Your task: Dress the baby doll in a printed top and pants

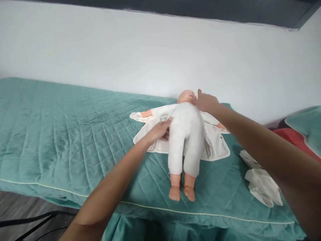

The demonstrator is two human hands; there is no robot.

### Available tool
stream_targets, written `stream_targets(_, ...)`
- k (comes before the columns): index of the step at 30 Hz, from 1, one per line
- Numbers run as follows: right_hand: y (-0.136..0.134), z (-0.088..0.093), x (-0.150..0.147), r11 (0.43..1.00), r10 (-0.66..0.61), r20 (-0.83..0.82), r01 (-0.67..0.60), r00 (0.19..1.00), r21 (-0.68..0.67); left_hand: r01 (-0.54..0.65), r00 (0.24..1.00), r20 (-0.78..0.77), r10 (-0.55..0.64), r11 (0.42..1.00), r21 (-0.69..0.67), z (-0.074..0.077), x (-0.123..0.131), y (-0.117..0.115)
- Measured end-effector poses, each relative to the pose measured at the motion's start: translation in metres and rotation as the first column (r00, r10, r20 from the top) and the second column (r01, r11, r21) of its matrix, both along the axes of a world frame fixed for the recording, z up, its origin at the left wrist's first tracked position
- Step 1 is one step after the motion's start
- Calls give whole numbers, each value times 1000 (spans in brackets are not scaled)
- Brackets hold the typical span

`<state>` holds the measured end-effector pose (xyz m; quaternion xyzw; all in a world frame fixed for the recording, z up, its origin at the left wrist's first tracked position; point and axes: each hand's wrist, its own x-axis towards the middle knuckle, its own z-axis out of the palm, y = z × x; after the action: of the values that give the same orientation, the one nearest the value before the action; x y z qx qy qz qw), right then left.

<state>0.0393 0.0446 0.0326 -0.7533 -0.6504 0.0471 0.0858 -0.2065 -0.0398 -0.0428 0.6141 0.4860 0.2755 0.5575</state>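
A baby doll with a white cloth body lies on its back, head away from me and bare feet towards me. Beneath it a white baby jacket is spread wide, with the doll's arms lying out along its sleeves. My left hand rests against the doll's side over the jacket, its fingers stretched out and apart. Beside the doll's chin and shoulder is my right hand, one digit pointing up. Its other fingers are partly hidden at the neck, so its grip is unclear.
A green quilted bed cover lies under everything, with a piped front edge. Crumpled white cloth lies at right, partly behind my forearm. Beyond it are a red cloth and a green cushion. A white wall stands behind.
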Motion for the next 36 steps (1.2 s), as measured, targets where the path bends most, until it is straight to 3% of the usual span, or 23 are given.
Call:
stream_targets(1,-1,6,-11,997,17,81,-23,997,79,-60,990,-122,73,993,107,-1,-9,10)
stream_targets(2,-2,9,-25,985,57,137,-78,989,157,-136,954,-218,207,944,301,-2,-15,20)
stream_targets(3,-3,9,-41,973,122,171,-152,978,176,-129,908,-305,289,882,453,-5,-19,28)
stream_targets(5,-3,-2,-78,932,310,228,-342,923,118,-1,806,-458,374,775,632,-15,-19,39)
stream_targets(8,3,-30,-123,827,549,264,-562,793,-29,180,678,-613,406,717,674,-33,-11,41)
stream_targets(11,16,-49,-140,807,591,230,-570,773,-158,197,637,-635,437,704,682,-43,-9,36)
stream_targets(16,26,-43,-131,795,603,178,-568,778,-213,189,624,-639,450,706,682,-41,-12,30)
stream_targets(21,12,-32,-110,816,579,134,-571,804,-93,94,618,-585,526,689,719,-42,-12,37)
stream_targets(24,3,-31,-94,819,573,59,-573,817,-14,-27,664,-499,557,685,728,-45,-15,44)
stream_targets(30,-11,-28,-72,785,619,-15,-619,785,10,-501,762,-74,644,657,563,-49,-26,51)
stream_targets(33,-17,-27,-71,792,610,29,-610,792,-27,-604,770,138,622,644,470,-49,-31,53)
stream_targets(36,-20,-27,-76,804,594,109,-592,797,-56,-683,721,223,656,618,389,-46,-35,56)
